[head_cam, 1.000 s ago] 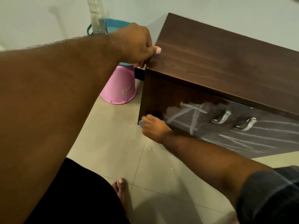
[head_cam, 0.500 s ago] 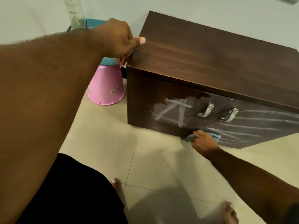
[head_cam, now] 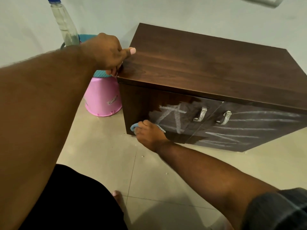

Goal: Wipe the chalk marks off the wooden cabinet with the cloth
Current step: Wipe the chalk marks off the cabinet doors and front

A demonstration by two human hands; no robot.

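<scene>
A dark wooden cabinet (head_cam: 207, 68) stands on the tiled floor, with two silver handles on its front doors. White chalk marks (head_cam: 174, 117) cross the left door, and long chalk lines (head_cam: 249, 128) streak the right door. The far left strip of the front looks bare of chalk. My right hand (head_cam: 149, 135) presses a blue cloth (head_cam: 134, 127) against the lower left of the front. My left hand (head_cam: 109, 53) grips the top left corner of the cabinet, thumb lying on the top.
An upturned pink bucket (head_cam: 103, 100) sits left of the cabinet, with a teal basket (head_cam: 86, 38) behind it. A clear plastic bottle (head_cam: 64, 24) with a blue cap rises by the wall. My bare toe (head_cam: 117, 195) rests on the tiles, scattered with chalk crumbs.
My right hand with the cloth swept from the lower left to under the handles, then back to the lower left. More of the bottom edge looks wiped. My left hand kept its hold.
</scene>
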